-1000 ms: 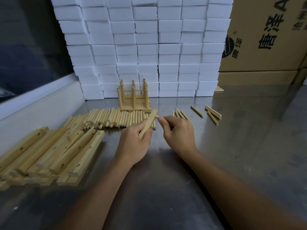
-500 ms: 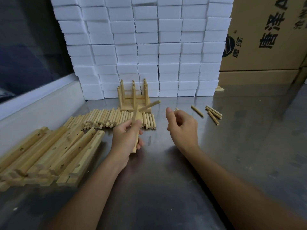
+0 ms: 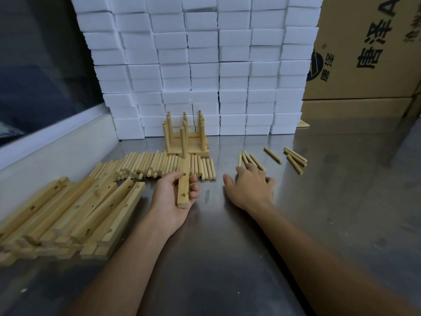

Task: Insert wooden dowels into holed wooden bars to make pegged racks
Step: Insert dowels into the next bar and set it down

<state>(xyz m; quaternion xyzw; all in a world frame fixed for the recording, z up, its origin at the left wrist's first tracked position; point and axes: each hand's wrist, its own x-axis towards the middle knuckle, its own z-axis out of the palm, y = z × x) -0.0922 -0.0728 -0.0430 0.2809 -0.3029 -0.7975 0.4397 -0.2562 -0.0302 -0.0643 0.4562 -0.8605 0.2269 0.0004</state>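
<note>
- We see the left hand (image 3: 175,197) palm-up, its fingers and thumb curled round a holed wooden bar (image 3: 184,183) that lies lengthwise, pointing away from us
- One dowel (image 3: 182,142) stands upright in the far end of that bar; two empty holes show nearer to us along it
- Our right hand (image 3: 250,185) lies palm-down with straight, spread fingers, holding nothing; its fingertips (image 3: 249,166) reach the near ends of a small group of loose dowels (image 3: 249,159) on the counter (image 3: 330,201)
- Further toward the right edge of the counter lie a single dowel (image 3: 272,154) and a small cluster of dowels (image 3: 295,158), apart from each other
- A long row of dowels (image 3: 145,166) lies side by side just beyond the left hand, running toward the left edge
- A pile of holed bars (image 3: 68,213) sits by the near left edge of the counter
- Finished pegged racks (image 3: 186,142) stand stacked at the back, just in front of a wall of white foam blocks (image 3: 205,65)
- Cardboard boxes (image 3: 364,53) with printed characters stand at the far right corner
</note>
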